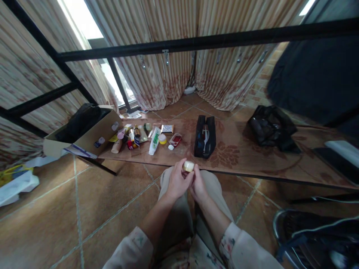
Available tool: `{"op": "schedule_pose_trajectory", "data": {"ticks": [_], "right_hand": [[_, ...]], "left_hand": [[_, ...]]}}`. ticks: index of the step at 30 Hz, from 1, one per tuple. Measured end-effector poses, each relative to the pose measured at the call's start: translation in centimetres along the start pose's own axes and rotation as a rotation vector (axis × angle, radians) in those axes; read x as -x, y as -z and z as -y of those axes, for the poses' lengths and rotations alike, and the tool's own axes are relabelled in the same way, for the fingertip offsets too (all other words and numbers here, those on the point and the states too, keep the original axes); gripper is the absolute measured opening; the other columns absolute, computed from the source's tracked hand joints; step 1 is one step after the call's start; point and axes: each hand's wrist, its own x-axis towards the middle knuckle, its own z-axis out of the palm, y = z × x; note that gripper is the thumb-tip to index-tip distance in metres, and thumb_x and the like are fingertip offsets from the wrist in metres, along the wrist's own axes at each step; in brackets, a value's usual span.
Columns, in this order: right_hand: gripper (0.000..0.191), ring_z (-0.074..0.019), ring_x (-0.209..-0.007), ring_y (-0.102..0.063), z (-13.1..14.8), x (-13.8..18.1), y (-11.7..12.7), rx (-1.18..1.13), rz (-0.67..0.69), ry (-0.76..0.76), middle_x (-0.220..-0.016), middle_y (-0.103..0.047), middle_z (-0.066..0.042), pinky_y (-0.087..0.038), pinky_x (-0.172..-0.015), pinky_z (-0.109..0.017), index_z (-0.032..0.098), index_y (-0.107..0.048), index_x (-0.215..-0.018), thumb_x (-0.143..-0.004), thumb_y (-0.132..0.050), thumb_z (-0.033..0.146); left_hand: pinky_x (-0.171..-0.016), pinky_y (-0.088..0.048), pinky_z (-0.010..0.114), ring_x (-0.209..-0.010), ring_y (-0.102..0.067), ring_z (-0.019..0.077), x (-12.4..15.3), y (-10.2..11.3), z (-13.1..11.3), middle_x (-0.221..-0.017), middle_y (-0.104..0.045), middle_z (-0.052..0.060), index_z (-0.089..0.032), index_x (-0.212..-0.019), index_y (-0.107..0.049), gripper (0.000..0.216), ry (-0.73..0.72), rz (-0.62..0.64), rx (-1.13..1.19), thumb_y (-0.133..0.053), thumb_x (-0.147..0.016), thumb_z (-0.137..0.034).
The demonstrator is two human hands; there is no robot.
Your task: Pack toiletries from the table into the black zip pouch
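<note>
A small jar (189,166) with a pale lid is held between the left hand (177,183) and the right hand (198,184), above the lap and just off the near edge of the worktop (232,149). It is pinched by the fingers of both hands, the left ones wrapped around its left side and the right ones pressed to its right side; how the fingers are set beneath it cannot be told.

On the worktop, a white tube (154,141) with green print is laid aslant left of the middle, its cap end turned to the near edge. Just to its right a yellow-and-white jar (162,139) is placed, and a clear container (175,140) with red contents is set beyond that, a little white piece (171,147) lying just beside it toward the near edge. A glittery case (167,129) is seen nearer the far edge. Farther left, bottles and tubes (136,134) are crowded together beside a cardboard box (92,140), which is set at the left end with a dark bundle (81,121) inside.

Near the middle, a black pouch (198,140) is stood open, a white-handled item (206,138) held within. Toward the right end, a black bag (270,125) is placed near the far edge.
</note>
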Motion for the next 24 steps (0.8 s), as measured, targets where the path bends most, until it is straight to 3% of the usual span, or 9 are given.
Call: {"op": "schedule_pose_trajectory", "data": {"ticks": [10,17,24], "right_hand": [[0.035,-0.0202,-0.094,-0.068,0.2,-0.4,1.5,0.021,0.022,-0.036,-0.103,-0.073,-0.003,-0.053,-0.078,-0.031,0.022,-0.069,-0.106,-0.082,-0.065,0.047],[0.029,-0.0131,-0.074,-0.062,0.8,-0.3,1.2,0.004,0.069,-0.034,-0.093,-0.072,0.000,-0.047,-0.060,-0.023,0.023,-0.070,-0.098,-0.077,-0.070,0.042],[0.024,-0.0088,-0.065,-0.055,1.2,-0.1,1.0,-0.011,0.090,-0.050,-0.083,-0.068,0.003,-0.045,-0.056,-0.020,0.023,-0.070,-0.093,-0.075,-0.072,0.038]], "left_hand": [[-0.095,-0.050,0.035,-0.110,-0.063,0.0178,0.1,0.3,1.0,-0.125,-0.062,0.010,-0.021,-0.130,-0.039,0.044,0.014,0.085,0.171,-0.054,-0.090,-0.029],[-0.076,-0.054,0.027,-0.085,-0.068,0.0145,-0.1,1.1,0.1,-0.101,-0.071,0.002,-0.023,-0.121,-0.050,0.030,0.111,0.138,0.192,-0.050,-0.092,-0.030],[-0.077,-0.053,0.025,-0.082,-0.066,0.0135,-0.4,1.1,0.5,-0.097,-0.070,0.002,-0.022,-0.120,-0.056,0.030,0.082,0.066,0.235,-0.046,-0.094,-0.034]]}}
